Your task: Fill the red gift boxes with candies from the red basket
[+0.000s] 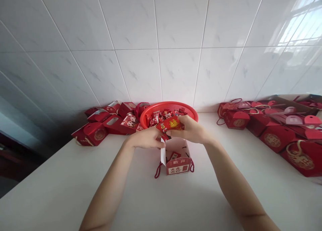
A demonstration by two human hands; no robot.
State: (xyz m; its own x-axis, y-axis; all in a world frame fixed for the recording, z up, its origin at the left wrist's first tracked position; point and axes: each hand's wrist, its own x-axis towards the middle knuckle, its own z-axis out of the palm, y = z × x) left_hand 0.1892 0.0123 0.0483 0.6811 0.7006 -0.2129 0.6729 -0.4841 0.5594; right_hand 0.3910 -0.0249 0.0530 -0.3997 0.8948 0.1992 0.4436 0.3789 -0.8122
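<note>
My right hand (193, 129) pinches a red packet with yellow print (169, 124) above an open candy box (178, 169). Red and white with Chinese characters on its front, the box stands on the table and has dark red rope handles at its sides. My left hand (146, 138) is closed at the box's raised left flap, fingertips on its white inner side; some of its fingers are hidden. Inside the box lies a small red piece (174, 156). Just behind both hands, a red plastic basket (164, 105) holds several red-wrapped candies (156, 118).
Several red boxes (94, 133) are heaped at the left by the tiled wall (178, 73). More red gift boxes with rope handles (273, 138) stand in rows at the right, before a brown carton (284, 98). The white table (141, 197) ends at a left edge.
</note>
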